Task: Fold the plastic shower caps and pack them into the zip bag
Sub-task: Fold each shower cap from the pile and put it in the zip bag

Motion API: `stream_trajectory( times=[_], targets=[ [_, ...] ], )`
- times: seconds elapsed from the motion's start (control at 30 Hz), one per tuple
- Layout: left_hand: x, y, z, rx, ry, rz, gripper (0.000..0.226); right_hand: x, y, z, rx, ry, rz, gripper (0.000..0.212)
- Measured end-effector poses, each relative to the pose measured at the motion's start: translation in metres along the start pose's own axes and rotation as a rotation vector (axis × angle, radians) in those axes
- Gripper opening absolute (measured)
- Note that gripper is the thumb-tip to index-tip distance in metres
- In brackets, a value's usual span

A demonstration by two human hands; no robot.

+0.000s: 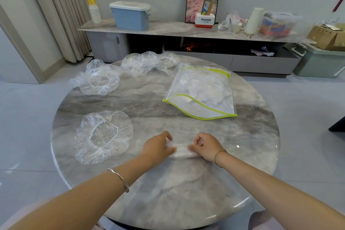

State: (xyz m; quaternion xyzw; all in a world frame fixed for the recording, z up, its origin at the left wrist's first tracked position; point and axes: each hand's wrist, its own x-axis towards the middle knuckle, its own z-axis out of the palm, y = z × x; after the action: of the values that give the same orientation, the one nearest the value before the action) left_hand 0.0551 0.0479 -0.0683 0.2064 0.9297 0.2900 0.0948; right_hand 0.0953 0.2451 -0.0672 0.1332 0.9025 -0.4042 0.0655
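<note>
Clearly soft and slippery, the folded shower cap point(182, 152) likely springs open unless held at both ends, where left hand point(157, 148) and right hand point(206, 147) fingers point(198, 138) pinch it.

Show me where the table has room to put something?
The table is bare between the flat cap and the bag, right of the right hand, and along its near edge. The far left is crowded with loose caps.
</note>
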Motion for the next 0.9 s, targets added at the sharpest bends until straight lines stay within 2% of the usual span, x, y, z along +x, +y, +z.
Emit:
stream_trajectory(
  times=[0.1,0.2,0.3,0.37,0.4,0.53,0.6,0.67,0.77,0.9],
  targets=[
    [0.000,-0.001,-0.002,0.207,0.038,0.295,0.044,0.004,-0.002,0.002,-0.057,0.015,0.010,0.031],
    [-0.001,-0.002,-0.003,0.403,-0.003,0.611,0.040,0.005,-0.001,0.001,-0.112,0.038,-0.001,0.034],
    [-0.002,-0.014,0.003,0.520,-0.009,0.741,0.045,0.003,0.003,-0.004,-0.134,0.035,-0.018,0.034],
    [-0.005,-0.016,0.001,0.537,-0.033,0.797,0.037,0.002,0.009,-0.011,-0.139,0.029,-0.025,0.034],
    [-0.007,-0.018,-0.001,0.536,-0.062,0.794,0.033,0.001,0.012,-0.015,-0.133,0.031,-0.022,0.035],
    [-0.021,-0.010,-0.008,0.549,-0.194,0.662,0.055,-0.005,0.022,-0.029,-0.113,0.072,-0.046,0.027],
    [-0.028,0.000,-0.009,0.527,-0.270,0.579,0.070,-0.011,0.020,-0.031,-0.160,0.115,-0.185,0.020],
    [-0.032,0.012,-0.010,0.509,-0.297,0.476,0.069,-0.021,0.014,-0.030,-0.227,0.120,-0.377,0.015],
    [-0.032,0.022,-0.015,0.300,-0.381,0.294,0.053,-0.037,0.004,-0.022,-0.400,-0.006,-0.599,0.034],
    [-0.025,0.018,-0.017,-0.002,-0.468,0.101,0.050,-0.046,0.004,-0.010,-0.563,-0.153,-0.643,0.049]
  ],
)
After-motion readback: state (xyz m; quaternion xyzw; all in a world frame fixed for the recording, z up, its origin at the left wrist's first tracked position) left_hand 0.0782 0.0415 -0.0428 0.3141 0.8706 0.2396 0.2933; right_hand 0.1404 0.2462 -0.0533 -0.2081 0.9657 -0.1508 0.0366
